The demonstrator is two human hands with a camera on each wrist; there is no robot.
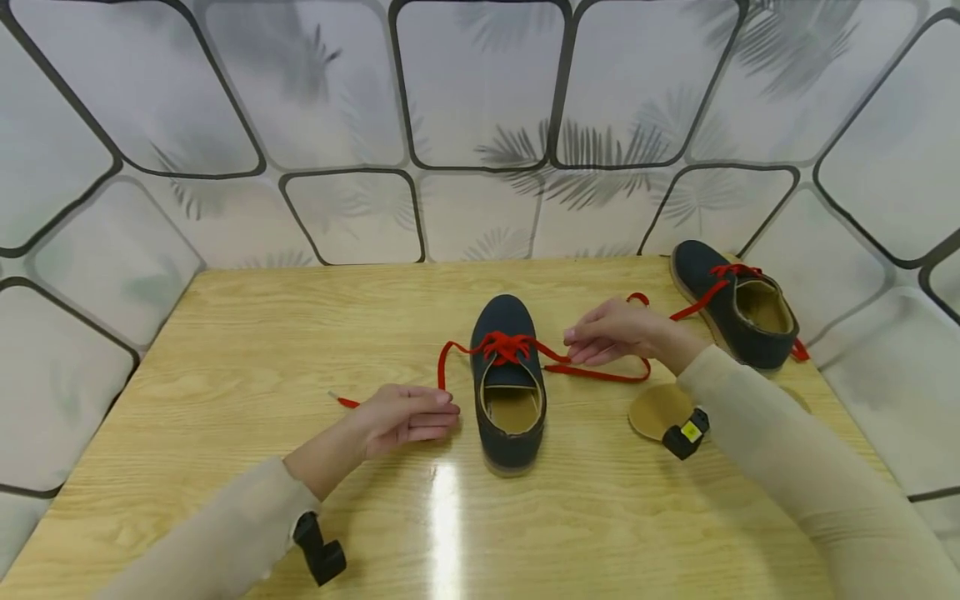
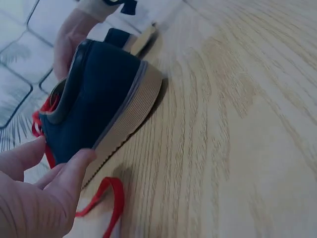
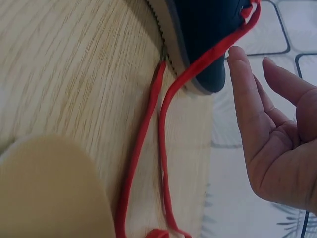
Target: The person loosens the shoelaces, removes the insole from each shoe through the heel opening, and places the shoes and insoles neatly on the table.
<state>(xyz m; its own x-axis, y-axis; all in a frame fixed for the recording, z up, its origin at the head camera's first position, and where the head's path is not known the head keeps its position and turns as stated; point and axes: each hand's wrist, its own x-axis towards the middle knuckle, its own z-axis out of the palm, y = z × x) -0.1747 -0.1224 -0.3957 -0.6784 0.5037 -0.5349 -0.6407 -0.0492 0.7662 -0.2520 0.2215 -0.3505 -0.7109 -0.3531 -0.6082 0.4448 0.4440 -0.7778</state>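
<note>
A navy shoe (image 1: 507,450) stands mid-table, toe away from me, its red lace (image 1: 506,343) drawn through the eyelets with a long end trailing to each side. My left hand (image 1: 408,419) is beside the shoe's left flank, next to the left lace end (image 2: 115,198). In the left wrist view its thumb and fingers stand apart with nothing pinched. To the right of the toe hovers my right hand (image 1: 611,333) over the right lace end (image 1: 607,377). The right wrist view shows the fingers extended, thumb apart, and the lace (image 3: 198,64) running past the fingertips.
A second navy shoe (image 1: 765,333) with red laces sits at the table's far right edge. A tan insole-like piece (image 1: 656,410) lies under my right forearm. A patterned curtain (image 1: 480,108) borders the wooden table (image 1: 300,333) at the back and sides.
</note>
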